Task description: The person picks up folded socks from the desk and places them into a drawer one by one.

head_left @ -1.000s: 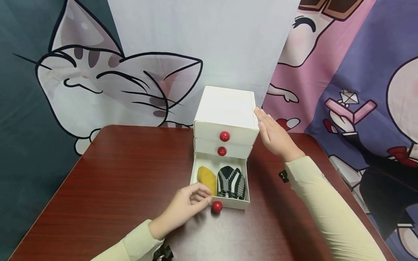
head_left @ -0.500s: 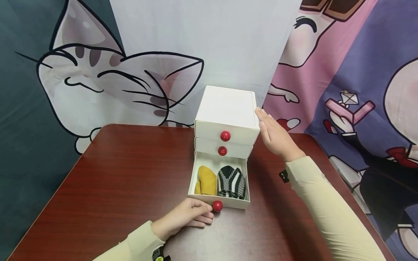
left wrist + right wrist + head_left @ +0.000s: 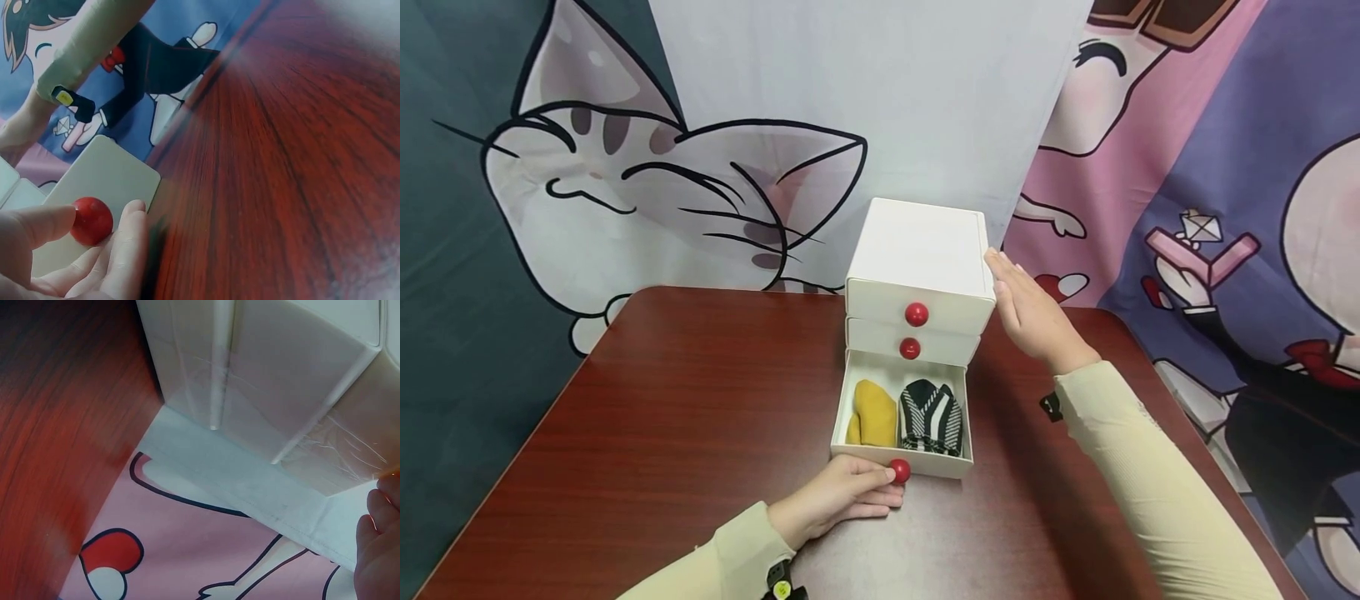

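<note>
A white drawer cabinet (image 3: 925, 246) stands at the back of the table, its bottom drawer (image 3: 865, 367) pulled out. Inside lie a folded yellow cloth piece (image 3: 875, 414) on the left and a folded black-and-white striped one (image 3: 931, 419) on the right. My left hand (image 3: 853, 498) is at the front of that drawer, pinching its round red knob (image 3: 92, 221) between thumb and fingers. With fingers straight, my right hand (image 3: 1036, 317) rests against the cabinet's right side, near the top; the right wrist view shows its fingers (image 3: 379, 509) at the cabinet's edge.
Two upper drawers are closed, each with a red knob, such as the top knob (image 3: 916, 314). The reddish-brown wooden table (image 3: 700, 400) extends on both sides. Behind it hangs a cloth backdrop (image 3: 760, 67) with cartoon figures.
My left hand has left the yellow cloth piece at the drawer's left side, moved down below the drawer front and right, and taken hold of the knob. My right hand stays put.
</note>
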Available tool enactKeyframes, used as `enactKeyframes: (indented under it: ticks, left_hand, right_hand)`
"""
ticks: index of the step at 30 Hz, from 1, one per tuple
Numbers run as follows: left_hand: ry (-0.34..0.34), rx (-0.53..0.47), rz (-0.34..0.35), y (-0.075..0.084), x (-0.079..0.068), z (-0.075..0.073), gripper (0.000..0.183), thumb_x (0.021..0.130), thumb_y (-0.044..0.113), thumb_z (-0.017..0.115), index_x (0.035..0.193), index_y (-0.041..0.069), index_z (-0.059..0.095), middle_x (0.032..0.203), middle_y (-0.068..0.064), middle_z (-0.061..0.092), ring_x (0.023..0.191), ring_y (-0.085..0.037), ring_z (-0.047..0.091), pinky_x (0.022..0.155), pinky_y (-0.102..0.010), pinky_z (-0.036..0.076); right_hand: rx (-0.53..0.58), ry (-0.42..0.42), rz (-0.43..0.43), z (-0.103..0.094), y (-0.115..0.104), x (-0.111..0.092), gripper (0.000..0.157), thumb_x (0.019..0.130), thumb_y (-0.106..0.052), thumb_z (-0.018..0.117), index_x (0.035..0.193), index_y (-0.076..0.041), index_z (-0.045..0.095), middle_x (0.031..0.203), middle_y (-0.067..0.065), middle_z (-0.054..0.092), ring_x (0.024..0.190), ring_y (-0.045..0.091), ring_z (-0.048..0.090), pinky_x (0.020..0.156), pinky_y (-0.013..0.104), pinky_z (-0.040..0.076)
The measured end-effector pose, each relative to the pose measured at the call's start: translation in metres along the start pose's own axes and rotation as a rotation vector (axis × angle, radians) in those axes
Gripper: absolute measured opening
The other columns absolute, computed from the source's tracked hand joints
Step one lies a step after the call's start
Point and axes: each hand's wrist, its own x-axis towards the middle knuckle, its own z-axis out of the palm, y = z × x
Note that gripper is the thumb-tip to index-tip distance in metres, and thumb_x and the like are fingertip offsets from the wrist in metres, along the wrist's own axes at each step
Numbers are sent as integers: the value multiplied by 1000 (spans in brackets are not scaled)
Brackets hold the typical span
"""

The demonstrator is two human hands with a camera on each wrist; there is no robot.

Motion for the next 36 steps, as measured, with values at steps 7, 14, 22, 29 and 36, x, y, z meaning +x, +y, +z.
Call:
enactKeyframes:
  ticks: [7, 14, 22, 29, 36]
  left_hand:
    - [14, -8, 16, 0, 5, 0, 35, 103, 13, 57, 121, -18, 60, 110, -29, 70, 95, -23, 74, 84, -35, 59]
    - [26, -35, 48, 4, 16, -1, 34, 103, 8, 58, 121, -20, 59, 108, -31, 70, 93, -23, 74, 84, -34, 59]
    - [25, -35, 85, 6, 25, -3, 35, 103, 6, 55, 124, -22, 56, 112, -35, 67, 100, -28, 73, 88, -35, 57]
    - [51, -27, 105, 12, 35, -7, 37, 104, 8, 54, 126, -22, 55, 116, -36, 65, 103, -30, 72, 89, -35, 57]
    - [85, -32, 122, 14, 47, -9, 37, 105, 9, 54, 127, -21, 54, 117, -36, 65, 105, -30, 71, 90, -36, 57]
  right_hand:
    - [-2, 10, 1, 0, 1, 0, 53, 111, -24, 27, 156, 3, 29, 163, 19, 28, 152, 34, 23, 124, 45, 14]
    - [-9, 13, 8, 0, 3, -1, 53, 111, -25, 28, 157, 2, 29, 163, 18, 28, 152, 34, 23, 124, 46, 14]
    - [-14, 10, 10, 1, 3, -1, 53, 111, -25, 28, 157, 1, 29, 163, 18, 29, 152, 35, 23, 124, 46, 14]
    - [-13, 13, 8, 1, 2, -1, 53, 111, -25, 27, 157, 2, 29, 163, 19, 29, 152, 34, 23, 124, 46, 14]
    - [-14, 16, -2, 1, 0, 0, 53, 111, -24, 27, 156, 3, 30, 163, 19, 29, 151, 34, 24, 124, 45, 14]
